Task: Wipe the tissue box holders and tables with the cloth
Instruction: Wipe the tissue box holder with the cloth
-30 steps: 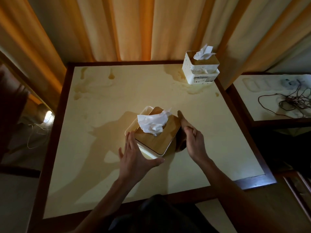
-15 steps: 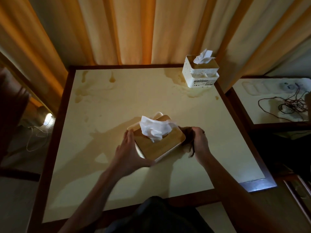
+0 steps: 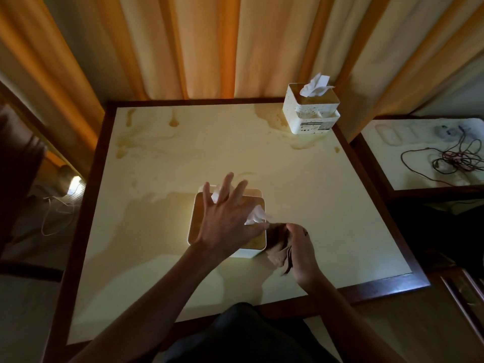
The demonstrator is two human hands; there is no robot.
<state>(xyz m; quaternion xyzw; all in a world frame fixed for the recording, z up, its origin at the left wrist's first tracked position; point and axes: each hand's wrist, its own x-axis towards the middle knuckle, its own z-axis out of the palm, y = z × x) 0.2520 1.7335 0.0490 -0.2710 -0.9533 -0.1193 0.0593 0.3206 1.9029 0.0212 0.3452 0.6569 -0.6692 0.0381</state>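
Two bare hands work at the middle of the cream table (image 3: 157, 258). Nearest, the right hand (image 3: 301, 252) has its fingers curled round a bunched brown cloth (image 3: 279, 247), which presses against the right side of the near tissue box holder (image 3: 199, 226). The left hand (image 3: 230, 218) lies over that holder's wooden lid with fingers spread and straight, white tissue (image 3: 258, 216) showing beside its thumb. Farther back, at the table's far right corner, stands a second tissue box holder (image 3: 311, 113), white and speckled. Orange curtains (image 3: 209, 48) hang behind; tangled cables (image 3: 445, 163) lie on the side table (image 3: 379, 142) to the right.
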